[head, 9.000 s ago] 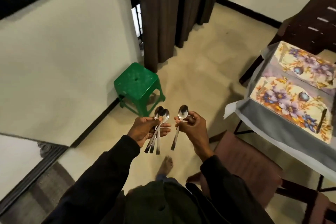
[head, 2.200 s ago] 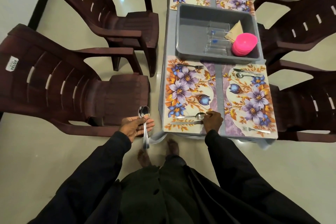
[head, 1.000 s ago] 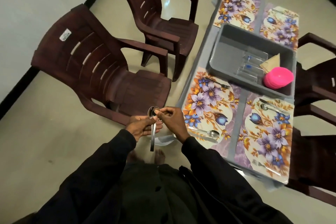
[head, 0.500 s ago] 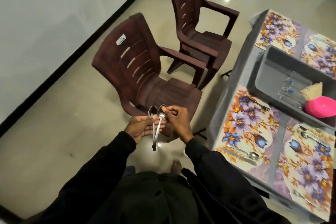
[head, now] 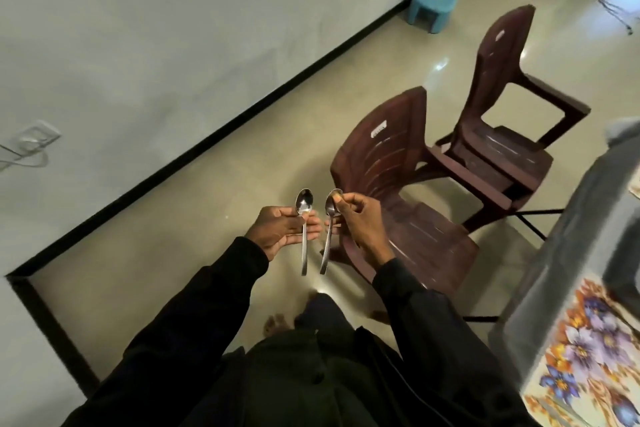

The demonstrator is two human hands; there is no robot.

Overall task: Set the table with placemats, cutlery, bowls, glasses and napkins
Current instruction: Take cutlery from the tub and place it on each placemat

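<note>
Cutlery step: one spoon per hand.
Pinches left spoon [head: 304, 203] at neck in left hand [head: 281, 231], right spoon [head: 326, 251] by bowl in right hand [head: 360, 222], handles below each grip (table [head: 568, 253] well right of both); next likely needs carrying to a placemat [head: 583, 357].

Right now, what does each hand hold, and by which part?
The left hand grips one spoon just below its bowl; the right hand pinches a second spoon at the bowl.
</note>
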